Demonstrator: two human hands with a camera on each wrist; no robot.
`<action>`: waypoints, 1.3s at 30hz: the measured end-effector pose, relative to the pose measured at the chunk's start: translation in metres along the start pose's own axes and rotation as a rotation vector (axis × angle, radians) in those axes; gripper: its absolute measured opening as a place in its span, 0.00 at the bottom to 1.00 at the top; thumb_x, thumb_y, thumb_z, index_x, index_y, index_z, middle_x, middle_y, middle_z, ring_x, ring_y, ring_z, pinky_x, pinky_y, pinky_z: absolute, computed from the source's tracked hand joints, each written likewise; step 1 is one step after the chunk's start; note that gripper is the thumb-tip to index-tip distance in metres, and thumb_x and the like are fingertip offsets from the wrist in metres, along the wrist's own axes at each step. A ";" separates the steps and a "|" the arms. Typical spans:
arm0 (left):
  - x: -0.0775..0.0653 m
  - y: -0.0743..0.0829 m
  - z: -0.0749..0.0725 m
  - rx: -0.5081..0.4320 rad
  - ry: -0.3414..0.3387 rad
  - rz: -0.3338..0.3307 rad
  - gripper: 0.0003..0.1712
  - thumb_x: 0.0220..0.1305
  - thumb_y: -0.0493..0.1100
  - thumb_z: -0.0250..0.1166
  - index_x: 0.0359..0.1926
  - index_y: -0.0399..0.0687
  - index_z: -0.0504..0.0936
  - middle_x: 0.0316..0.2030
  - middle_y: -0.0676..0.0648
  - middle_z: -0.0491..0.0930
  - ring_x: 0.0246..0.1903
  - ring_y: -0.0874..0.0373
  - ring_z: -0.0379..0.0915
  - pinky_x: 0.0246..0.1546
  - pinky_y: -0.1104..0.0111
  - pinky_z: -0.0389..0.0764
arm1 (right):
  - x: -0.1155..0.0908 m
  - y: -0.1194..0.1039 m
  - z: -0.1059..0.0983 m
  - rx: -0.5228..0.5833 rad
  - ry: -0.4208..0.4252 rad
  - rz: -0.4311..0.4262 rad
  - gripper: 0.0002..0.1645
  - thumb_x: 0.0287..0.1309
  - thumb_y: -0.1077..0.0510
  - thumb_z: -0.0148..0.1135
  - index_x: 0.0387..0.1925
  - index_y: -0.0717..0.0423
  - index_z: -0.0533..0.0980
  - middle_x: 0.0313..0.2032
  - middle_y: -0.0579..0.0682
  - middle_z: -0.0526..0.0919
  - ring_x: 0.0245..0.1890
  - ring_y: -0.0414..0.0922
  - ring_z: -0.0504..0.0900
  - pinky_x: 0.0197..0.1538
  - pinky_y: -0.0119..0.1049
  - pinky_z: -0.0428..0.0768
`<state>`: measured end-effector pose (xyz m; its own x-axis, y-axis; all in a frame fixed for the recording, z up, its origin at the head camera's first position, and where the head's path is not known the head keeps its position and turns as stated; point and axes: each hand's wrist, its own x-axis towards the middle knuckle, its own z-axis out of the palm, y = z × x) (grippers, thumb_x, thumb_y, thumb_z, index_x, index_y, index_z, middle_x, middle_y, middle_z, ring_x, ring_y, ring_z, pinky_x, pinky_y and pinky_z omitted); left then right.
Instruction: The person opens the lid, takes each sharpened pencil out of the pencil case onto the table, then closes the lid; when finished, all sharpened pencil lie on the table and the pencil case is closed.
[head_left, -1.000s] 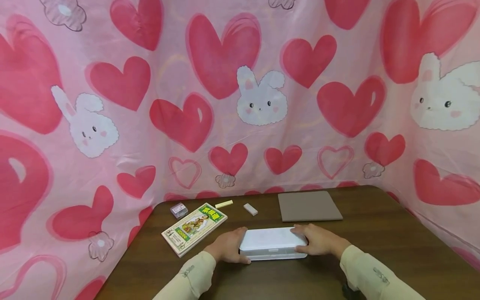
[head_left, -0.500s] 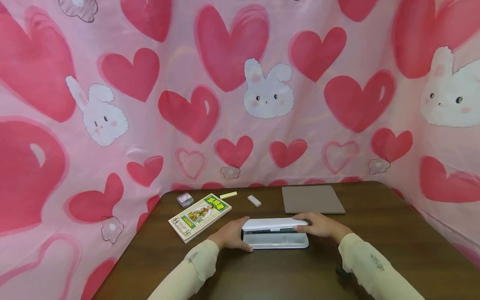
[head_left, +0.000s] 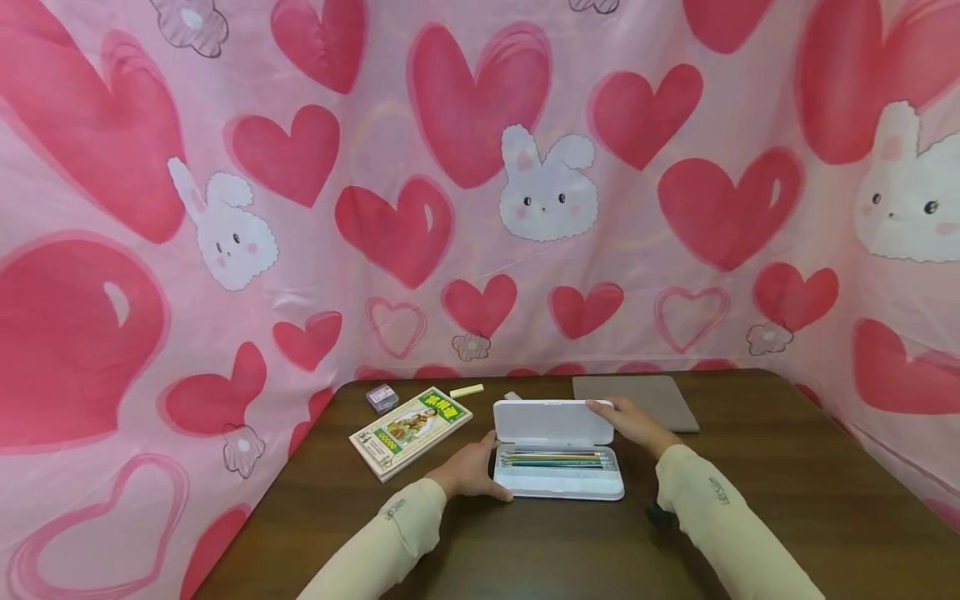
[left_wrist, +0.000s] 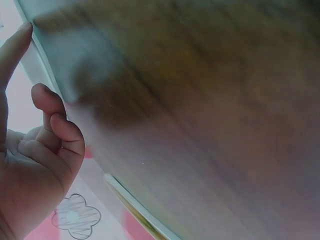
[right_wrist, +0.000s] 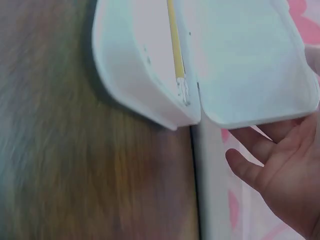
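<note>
A white pencil case (head_left: 558, 487) stands on the brown table, its lid (head_left: 552, 422) raised at the back. Several pencils (head_left: 555, 460) lie in the rear part of its base. My left hand (head_left: 470, 469) holds the left end, thumb at the front corner and fingers toward the back. In the left wrist view, the thumb of that hand (left_wrist: 37, 165) reaches the white edge. With my right hand (head_left: 633, 422) I hold the lid's upper right corner. The right wrist view shows fingers of this hand (right_wrist: 290, 165) behind the lid, and a yellow pencil (right_wrist: 175, 42) inside.
To the left lies a book (head_left: 411, 432) with a green and yellow cover. Beyond it are a small purplish box (head_left: 382, 398) and a yellow strip (head_left: 467, 390). A white block (head_left: 512, 395) is partly hidden by the lid. A flat grey panel (head_left: 671, 404) lies behind my right hand.
The lid has swung from closed to upright, raised by my right hand, and the pencils have come into view. My left hand has stayed at the case's left end.
</note>
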<state>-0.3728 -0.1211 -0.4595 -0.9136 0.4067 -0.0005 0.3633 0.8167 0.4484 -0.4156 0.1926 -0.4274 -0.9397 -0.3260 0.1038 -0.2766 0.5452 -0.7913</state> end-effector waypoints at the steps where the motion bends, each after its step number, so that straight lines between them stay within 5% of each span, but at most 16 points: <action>1: 0.000 0.001 0.000 0.004 -0.001 0.001 0.63 0.33 0.61 0.77 0.67 0.43 0.54 0.55 0.43 0.73 0.52 0.53 0.71 0.58 0.57 0.69 | 0.003 0.000 0.001 0.009 0.027 0.019 0.31 0.63 0.40 0.49 0.48 0.64 0.74 0.41 0.56 0.81 0.41 0.47 0.78 0.51 0.49 0.75; 5: -0.001 0.003 -0.001 0.008 -0.007 -0.003 0.62 0.34 0.61 0.76 0.66 0.43 0.53 0.55 0.44 0.74 0.51 0.54 0.71 0.58 0.58 0.69 | 0.011 0.003 0.008 0.012 0.090 0.096 0.39 0.62 0.36 0.47 0.56 0.67 0.67 0.50 0.63 0.76 0.49 0.55 0.75 0.56 0.53 0.71; 9: -0.005 0.005 -0.002 -0.024 0.001 0.009 0.62 0.35 0.59 0.77 0.65 0.43 0.50 0.56 0.46 0.73 0.51 0.55 0.71 0.57 0.58 0.69 | 0.016 0.004 0.014 0.020 0.123 0.180 0.50 0.60 0.30 0.44 0.65 0.69 0.55 0.62 0.69 0.63 0.62 0.63 0.62 0.63 0.59 0.59; 13: -0.004 0.006 -0.001 -0.062 -0.002 0.028 0.62 0.36 0.57 0.77 0.65 0.45 0.48 0.56 0.45 0.72 0.51 0.54 0.71 0.58 0.58 0.69 | 0.019 0.004 0.018 0.053 0.157 0.218 0.52 0.60 0.30 0.43 0.66 0.69 0.50 0.65 0.71 0.56 0.65 0.65 0.56 0.66 0.59 0.54; 24: 0.001 0.006 -0.002 -0.047 -0.087 0.009 0.66 0.38 0.55 0.77 0.69 0.36 0.46 0.64 0.37 0.61 0.61 0.48 0.62 0.64 0.54 0.61 | 0.008 0.000 0.013 0.077 0.226 0.072 0.39 0.63 0.41 0.50 0.60 0.69 0.62 0.56 0.69 0.69 0.56 0.61 0.68 0.58 0.54 0.68; 31: 0.001 0.009 -0.007 -0.038 -0.122 0.003 0.63 0.40 0.53 0.76 0.69 0.35 0.48 0.67 0.39 0.58 0.63 0.47 0.59 0.65 0.53 0.58 | -0.015 -0.002 -0.001 -0.051 0.442 -0.060 0.17 0.61 0.56 0.57 0.44 0.67 0.75 0.40 0.62 0.80 0.41 0.53 0.77 0.45 0.44 0.77; 34: 0.002 0.009 -0.007 -0.027 -0.123 0.014 0.63 0.40 0.53 0.76 0.69 0.34 0.49 0.67 0.39 0.58 0.64 0.47 0.58 0.65 0.53 0.58 | -0.022 -0.003 -0.002 -0.122 0.390 -0.103 0.09 0.57 0.60 0.61 0.36 0.64 0.78 0.32 0.57 0.81 0.32 0.48 0.76 0.35 0.36 0.76; 39: 0.002 0.010 -0.008 -0.046 -0.142 -0.007 0.63 0.40 0.53 0.76 0.70 0.37 0.48 0.68 0.41 0.57 0.65 0.47 0.56 0.66 0.53 0.57 | -0.033 -0.001 0.002 -0.200 0.124 -0.109 0.07 0.53 0.59 0.65 0.34 0.59 0.80 0.29 0.48 0.80 0.29 0.41 0.72 0.32 0.30 0.74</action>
<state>-0.3722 -0.1157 -0.4476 -0.8801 0.4570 -0.1287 0.3449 0.8017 0.4882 -0.3837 0.2014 -0.4315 -0.9161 -0.3009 0.2651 -0.4007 0.6577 -0.6378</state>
